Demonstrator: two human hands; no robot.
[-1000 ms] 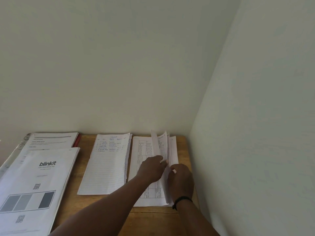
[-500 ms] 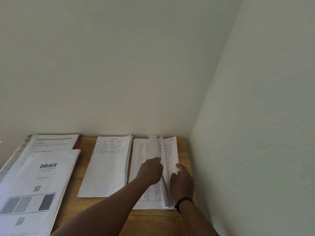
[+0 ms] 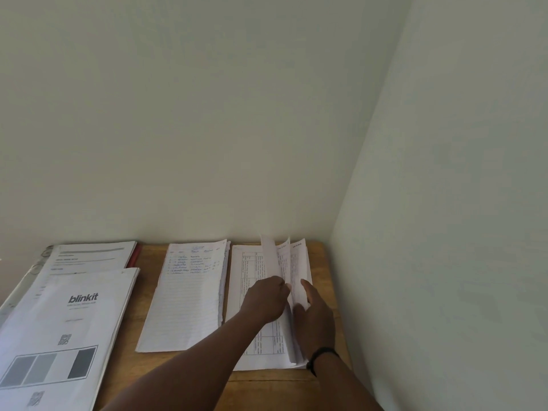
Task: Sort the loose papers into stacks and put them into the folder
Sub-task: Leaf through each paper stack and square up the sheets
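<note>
Both hands (image 3: 296,307) pinching raised table-printed sheets (image 3: 284,262)

On the table (image 3: 323,253), lined stack (image 3: 189,298) lies between blinkit stack (image 3: 68,330) and tabled stack (image 3: 252,268)

Four paper stacks on one wooden table (image 3: 142,295): blinkit stack (image 3: 63,330); printed stack (image 3: 86,256) behind; lined stack (image 3: 186,301); table-form stack (image 3: 247,268); two hands: left hand (image 3: 265,299); right hand (image 3: 315,318); one black wristband (image 3: 321,353).
</note>
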